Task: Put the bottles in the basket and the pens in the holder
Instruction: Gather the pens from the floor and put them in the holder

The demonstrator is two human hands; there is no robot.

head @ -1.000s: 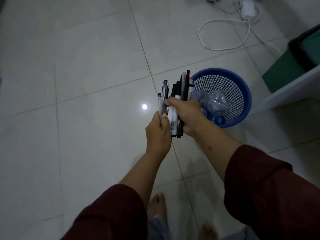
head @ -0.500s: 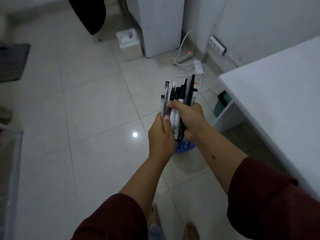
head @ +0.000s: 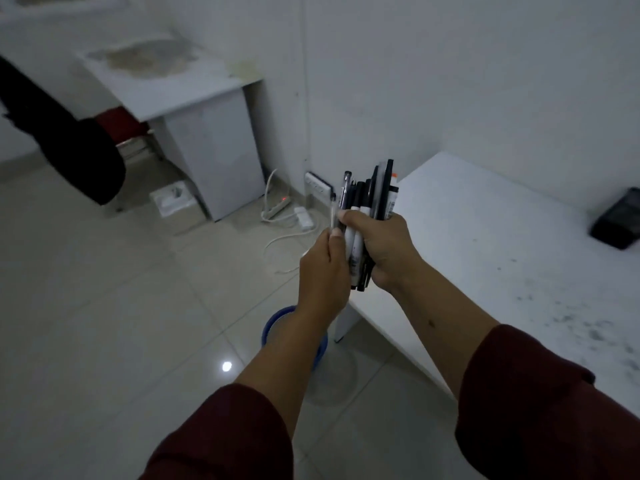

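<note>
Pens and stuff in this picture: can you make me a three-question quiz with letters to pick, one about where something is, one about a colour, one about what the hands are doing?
1. Where is the basket?
A. On the table
B. On the floor, under the arms
C. On a chair

2. What colour are the sleeves?
A. Dark red
B. Yellow
C. Green

3. What is the right hand doing?
A. Lying flat on the table
B. Hanging empty
C. Gripping a bunch of pens

Answers:
1 B, its blue rim peeks out on the floor tiles behind the left forearm.
2 A, both sleeves look maroon.
3 C, its fingers curl round the bunch, while the left hand pinches one clear pen.
</note>
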